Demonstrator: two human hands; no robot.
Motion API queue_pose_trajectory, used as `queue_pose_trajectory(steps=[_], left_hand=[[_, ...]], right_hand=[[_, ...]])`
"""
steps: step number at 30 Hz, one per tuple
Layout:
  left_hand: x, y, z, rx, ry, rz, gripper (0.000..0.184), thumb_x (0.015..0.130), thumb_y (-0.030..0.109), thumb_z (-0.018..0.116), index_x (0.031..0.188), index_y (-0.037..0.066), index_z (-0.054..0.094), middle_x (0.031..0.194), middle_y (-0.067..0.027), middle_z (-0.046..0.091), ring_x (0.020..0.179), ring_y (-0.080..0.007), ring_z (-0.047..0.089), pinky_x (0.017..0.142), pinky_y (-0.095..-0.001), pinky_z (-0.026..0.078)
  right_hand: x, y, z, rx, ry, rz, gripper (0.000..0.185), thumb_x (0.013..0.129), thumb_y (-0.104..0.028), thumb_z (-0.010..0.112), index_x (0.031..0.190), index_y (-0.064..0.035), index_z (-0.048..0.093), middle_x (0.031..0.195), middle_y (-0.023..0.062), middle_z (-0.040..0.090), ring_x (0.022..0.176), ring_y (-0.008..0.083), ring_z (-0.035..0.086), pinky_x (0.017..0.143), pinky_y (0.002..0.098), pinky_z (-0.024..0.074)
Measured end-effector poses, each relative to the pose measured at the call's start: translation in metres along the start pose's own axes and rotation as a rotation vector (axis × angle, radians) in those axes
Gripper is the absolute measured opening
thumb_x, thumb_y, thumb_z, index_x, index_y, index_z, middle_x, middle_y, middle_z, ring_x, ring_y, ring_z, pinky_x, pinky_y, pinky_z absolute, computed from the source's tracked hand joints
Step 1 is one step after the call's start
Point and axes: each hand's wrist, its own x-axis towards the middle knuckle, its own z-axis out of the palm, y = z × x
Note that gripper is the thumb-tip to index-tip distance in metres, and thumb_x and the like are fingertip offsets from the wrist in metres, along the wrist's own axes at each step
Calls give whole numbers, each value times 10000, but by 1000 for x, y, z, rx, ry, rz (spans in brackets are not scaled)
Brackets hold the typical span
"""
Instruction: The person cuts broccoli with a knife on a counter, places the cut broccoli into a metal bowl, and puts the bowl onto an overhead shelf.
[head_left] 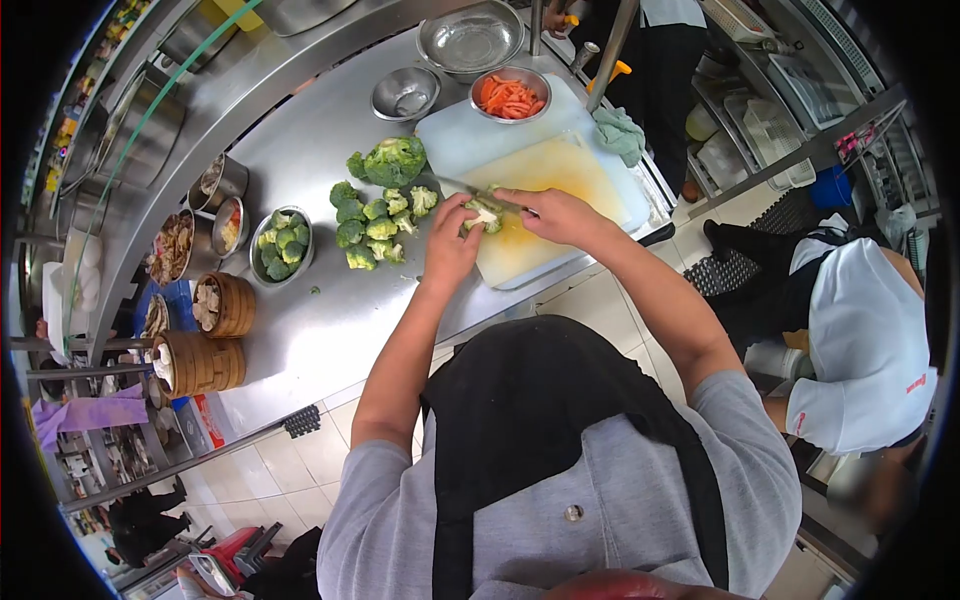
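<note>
My left hand has its fingers closed round a broccoli piece at the left edge of a yellow-stained cutting board. My right hand is wrapped round the handle of a knife, with a finger stretched along its back. The blade points left, just above the piece. Beside the board on the steel counter lie cut broccoli florets and a large broccoli head. A steel bowl farther left holds more florets.
Behind the board stand a bowl of orange-red slices and two steel bowls. A green cloth lies at the right. Bamboo steamers stand at the left. A person in white bends at the right; another stands beyond the counter.
</note>
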Motion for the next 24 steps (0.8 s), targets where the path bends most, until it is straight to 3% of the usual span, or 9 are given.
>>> queue_pose_trajectory(steps=[2, 5, 9, 13, 17, 20, 22, 24], left_hand=[[-3, 0, -2, 5, -21, 15, 228, 857, 17, 786, 1044, 39, 658, 1374, -160, 641, 1279, -365, 627, 1073, -422, 505], [-9, 1, -6, -24, -31, 9, 249, 847, 28, 795, 1040, 41, 638, 1322, -165, 648, 1247, -370, 629, 1053, -420, 511], [-3, 27, -4, 20, -58, -35, 320, 851, 79, 812, 1135, 43, 670, 1206, -153, 638, 1100, -330, 641, 953, -411, 529], [-15, 33, 3, 46, -76, -154, 404, 868, 108, 807, 1244, 42, 677, 1166, -146, 626, 924, -251, 634, 806, -369, 536], [-20, 42, 4, 14, -85, -204, 378, 876, 111, 799, 1223, 34, 669, 1161, -137, 627, 859, -221, 622, 758, -346, 531], [-18, 46, 7, 26, -71, -205, 347, 886, 108, 788, 1200, 27, 664, 1153, -137, 625, 844, -240, 629, 760, -362, 535], [-16, 48, 7, -5, -92, -214, 330, 892, 111, 773, 1177, 17, 635, 1218, -194, 625, 1068, -412, 659, 889, -453, 567], [-15, 49, 6, -4, -92, -205, 332, 892, 112, 771, 1180, 18, 636, 1210, -192, 628, 1069, -413, 658, 891, -458, 566]], right_hand=[[2, 22, 6, 63, 162, 53, 634, 959, -102, 574, 1581, -223, 536, 1016, 226, 756, 828, 411, 716, 801, 510, 574], [-5, 26, -7, -60, 162, 52, 628, 960, -94, 564, 1581, -180, 528, 872, 251, 715, 790, 428, 706, 764, 526, 559], [-36, -18, -4, -8, 193, 30, 614, 971, -86, 548, 1583, -126, 509, 846, 262, 705, 775, 441, 700, 749, 536, 553], [-73, -56, 10, 85, 160, 196, 595, 992, -81, 533, 1586, -90, 484, 827, 277, 691, 767, 454, 692, 738, 554, 540], [-102, -80, 0, 61, 65, 239, 615, 1005, -88, 547, 1609, -74, 430, 812, 268, 686, 749, 454, 683, 714, 564, 530], [-113, -83, -2, 11, 14, 241, 641, 1005, -95, 571, 1624, -78, 405, 802, 255, 684, 747, 450, 683, 714, 566, 532], [-118, -81, -1, -13, 4, 221, 655, 1003, -97, 585, 1630, -83, 396, 800, 246, 684, 751, 446, 684, 716, 568, 533], [-119, -76, 5, -21, -13, 215, 666, 994, -99, 607, 1629, -95, 405, 805, 241, 687, 763, 440, 687, 725, 569, 537]])
